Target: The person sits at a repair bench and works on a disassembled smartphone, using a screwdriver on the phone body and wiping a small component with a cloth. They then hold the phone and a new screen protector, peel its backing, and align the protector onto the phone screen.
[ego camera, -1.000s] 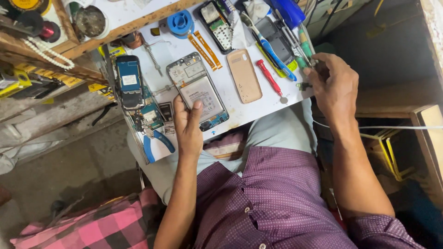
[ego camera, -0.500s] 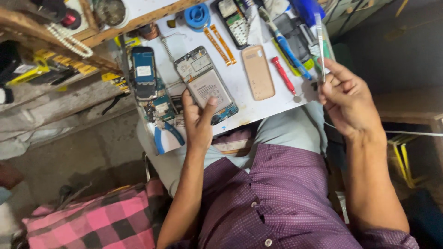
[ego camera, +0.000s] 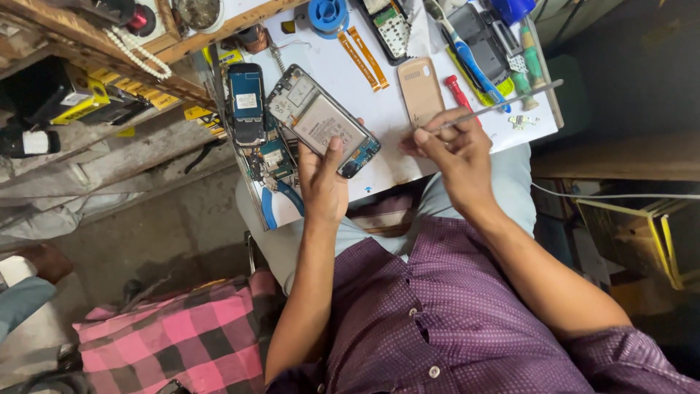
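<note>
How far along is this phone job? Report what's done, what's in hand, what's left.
Done: the grey smartphone with its back removed lies open on the white work board, battery and circuit boards exposed. In hand: the left hand steadies it by its near end; the right hand pinches a thin metal rod tool, clear of the phone. Left: probably the inside work and closing it up.

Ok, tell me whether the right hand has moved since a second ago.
Yes. The right hand, holding the thin metal tool, has come in from the white worktop's right edge to beside the beige phone cover, nearer the opened phone.
</note>
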